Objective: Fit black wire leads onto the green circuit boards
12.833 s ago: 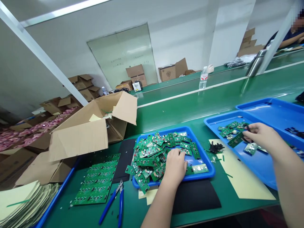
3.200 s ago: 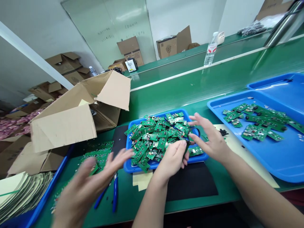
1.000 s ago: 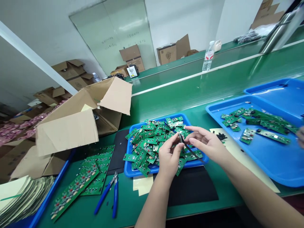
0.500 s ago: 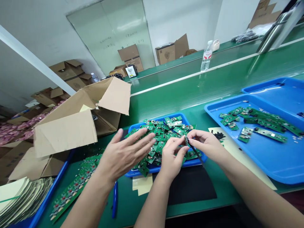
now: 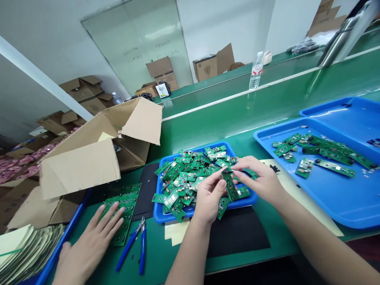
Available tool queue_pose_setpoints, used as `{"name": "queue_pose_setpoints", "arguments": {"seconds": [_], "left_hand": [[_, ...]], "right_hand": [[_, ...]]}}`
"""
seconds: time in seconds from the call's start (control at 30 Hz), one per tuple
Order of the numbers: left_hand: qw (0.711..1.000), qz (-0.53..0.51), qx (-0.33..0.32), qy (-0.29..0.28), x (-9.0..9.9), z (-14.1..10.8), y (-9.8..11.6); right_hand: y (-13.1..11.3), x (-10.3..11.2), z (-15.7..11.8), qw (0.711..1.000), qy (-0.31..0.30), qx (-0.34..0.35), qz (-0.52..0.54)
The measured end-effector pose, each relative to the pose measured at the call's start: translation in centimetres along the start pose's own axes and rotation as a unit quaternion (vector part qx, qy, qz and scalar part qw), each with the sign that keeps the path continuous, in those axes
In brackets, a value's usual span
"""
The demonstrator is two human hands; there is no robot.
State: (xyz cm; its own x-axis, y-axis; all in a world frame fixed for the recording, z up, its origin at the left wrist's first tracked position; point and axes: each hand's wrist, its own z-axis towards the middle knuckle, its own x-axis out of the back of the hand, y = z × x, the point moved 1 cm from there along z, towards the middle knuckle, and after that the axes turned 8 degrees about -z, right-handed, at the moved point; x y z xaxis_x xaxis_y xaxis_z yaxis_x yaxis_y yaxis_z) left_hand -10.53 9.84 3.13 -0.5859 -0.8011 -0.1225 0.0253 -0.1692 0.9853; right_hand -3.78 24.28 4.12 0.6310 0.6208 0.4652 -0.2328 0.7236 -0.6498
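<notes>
Trays (image 5: 297, 160), smooth glossy plastic; flask (image 5: 341, 37), shiny metal; carton (image 5: 80, 168), matt cardboard; bench (image 5: 208, 114), glossy and smooth; sheet stack (image 5: 32, 253), matt paper.

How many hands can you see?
3. The left hand holds a green circuit board over the blue tray; the right hand is at its top; another person's hand is by the green panel, far left.

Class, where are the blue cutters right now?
In the head view, the cutters lie at the lower left on the green table, between the co-worker's hand and the black mat.
</notes>
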Motion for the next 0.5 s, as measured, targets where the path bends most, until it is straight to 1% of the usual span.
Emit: {"name": "queue_pose_setpoints", "arguments": {"seconds": [0.1,0.2,0.27,0.33,0.4,0.43,0.5], "left_hand": [[0.997,-0.055,0.044,-0.022,0.52,-0.09,0.3],[0.996,-0.067,0.056,-0.035,0.49,-0.13,0.57],[0.995,-0.057,0.058,-0.058,0.37,-0.13,0.75],[0.994,-0.026,0.042,-0.093,0.33,-0.09,0.91],[0.992,0.021,0.005,-0.121,0.4,0.0,0.99],[0.991,0.041,-0.015,-0.126,0.46,0.07,0.98],[0.99,0.063,-0.048,-0.117,0.58,0.25,0.86]], "right_hand": [[0.08,0.18,0.2,0.997,0.032,0.051,-0.047],[0.29,0.25,0.23,0.992,0.063,0.066,-0.087],[0.34,0.21,0.16,0.988,0.083,0.075,-0.102],[0.26,0.16,0.07,0.984,0.108,0.086,-0.11],[0.11,0.13,0.01,0.981,0.13,0.084,-0.119],[0.05,0.16,0.01,0.98,0.139,0.072,-0.123],[0.0,0.35,0.04,0.977,0.174,0.033,-0.116]]}}
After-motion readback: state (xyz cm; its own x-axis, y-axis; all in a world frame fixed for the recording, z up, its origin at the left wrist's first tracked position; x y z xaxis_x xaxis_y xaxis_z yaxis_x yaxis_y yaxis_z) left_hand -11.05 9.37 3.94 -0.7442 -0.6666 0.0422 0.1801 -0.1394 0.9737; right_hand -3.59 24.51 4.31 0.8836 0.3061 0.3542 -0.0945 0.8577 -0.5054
